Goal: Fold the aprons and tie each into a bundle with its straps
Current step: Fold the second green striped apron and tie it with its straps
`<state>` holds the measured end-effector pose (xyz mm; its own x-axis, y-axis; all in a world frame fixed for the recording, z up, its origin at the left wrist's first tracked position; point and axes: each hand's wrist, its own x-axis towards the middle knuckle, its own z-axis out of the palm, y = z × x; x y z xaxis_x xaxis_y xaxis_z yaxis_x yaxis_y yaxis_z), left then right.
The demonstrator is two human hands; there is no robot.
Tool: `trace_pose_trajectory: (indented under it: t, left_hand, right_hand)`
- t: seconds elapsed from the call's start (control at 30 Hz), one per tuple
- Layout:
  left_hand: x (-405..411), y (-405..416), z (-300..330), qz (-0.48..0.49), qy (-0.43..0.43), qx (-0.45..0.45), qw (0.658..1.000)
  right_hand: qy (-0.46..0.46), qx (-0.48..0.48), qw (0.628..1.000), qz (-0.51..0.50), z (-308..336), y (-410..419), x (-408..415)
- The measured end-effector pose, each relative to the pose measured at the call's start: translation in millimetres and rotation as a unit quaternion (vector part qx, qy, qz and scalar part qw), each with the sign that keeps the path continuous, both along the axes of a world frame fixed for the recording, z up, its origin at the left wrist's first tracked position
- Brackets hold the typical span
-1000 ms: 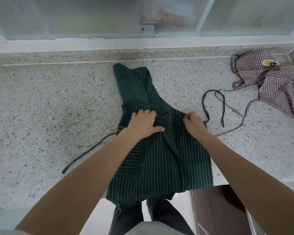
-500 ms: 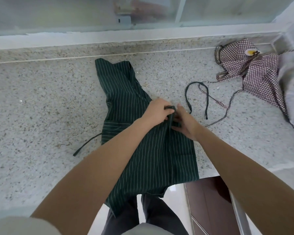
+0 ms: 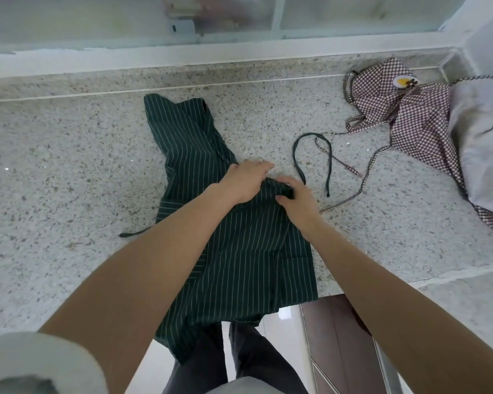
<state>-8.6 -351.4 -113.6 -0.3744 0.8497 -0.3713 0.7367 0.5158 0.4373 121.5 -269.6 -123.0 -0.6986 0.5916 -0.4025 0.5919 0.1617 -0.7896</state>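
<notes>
A dark green pinstriped apron (image 3: 239,251) lies lengthwise on the speckled stone counter (image 3: 54,180), its lower end hanging over the front edge. My left hand (image 3: 245,180) presses flat on the apron's right edge at its waist, fingers reaching onto the counter. My right hand (image 3: 293,200) pinches a fold of green cloth just beside it. One green strap (image 3: 310,155) curls in a loop to the right; another strap end (image 3: 131,233) pokes out on the left. A brown-and-white checked apron (image 3: 404,109) lies crumpled at the far right.
A pale grey cloth (image 3: 484,132) covers part of the checked apron at the right edge. A frosted window and white sill (image 3: 211,56) run along the back. Below the counter's front edge are a dark cabinet door (image 3: 333,336) and my legs.
My left hand slid from the apron's middle to its right edge. My right hand took hold of the fold there. The view has shifted right.
</notes>
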Motion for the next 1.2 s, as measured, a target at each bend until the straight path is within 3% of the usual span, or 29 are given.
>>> trace_pose_trajectory:
  t: [0.1,0.27,0.33,0.5,0.57,0.67,0.87,1.07,1.2]
  left_hand:
    - [-4,7,-2,-0.055,0.061,-0.073,0.994]
    - [-9,6,-3,-0.068,0.059,-0.105,0.99]
    - [-12,6,-1,-0.077,0.063,-0.096,0.99]
    - [-22,0,10,-0.078,0.03,-0.035,0.996]
    - [-25,-3,12,-0.055,-0.001,-0.016,0.998]
    - [-24,-5,12,0.004,-0.016,-0.001,1.0]
    - [-22,5,18,0.006,0.061,-0.042,0.997]
    - [-34,-3,21,0.063,-0.091,-0.021,0.994]
    - [-30,0,23,0.05,0.035,-0.047,0.997]
  right_hand:
    - [-0.01,0.073,0.997,0.009,2,4,1]
    - [-0.059,0.079,0.994,0.038,4,17,10]
    - [-0.095,0.095,0.986,0.096,1,18,12]
    - [-0.094,0.12,0.988,0.032,-2,18,11]
    - [-0.095,0.09,0.991,0.029,0,15,6]
    - [-0.066,-0.027,0.997,-0.037,3,14,-1]
    - [-0.004,-0.136,0.982,-0.132,6,14,-3]
    - [0.01,-0.215,0.96,-0.181,2,10,-1]
    - [-0.013,-0.163,0.979,-0.123,0,10,-3]
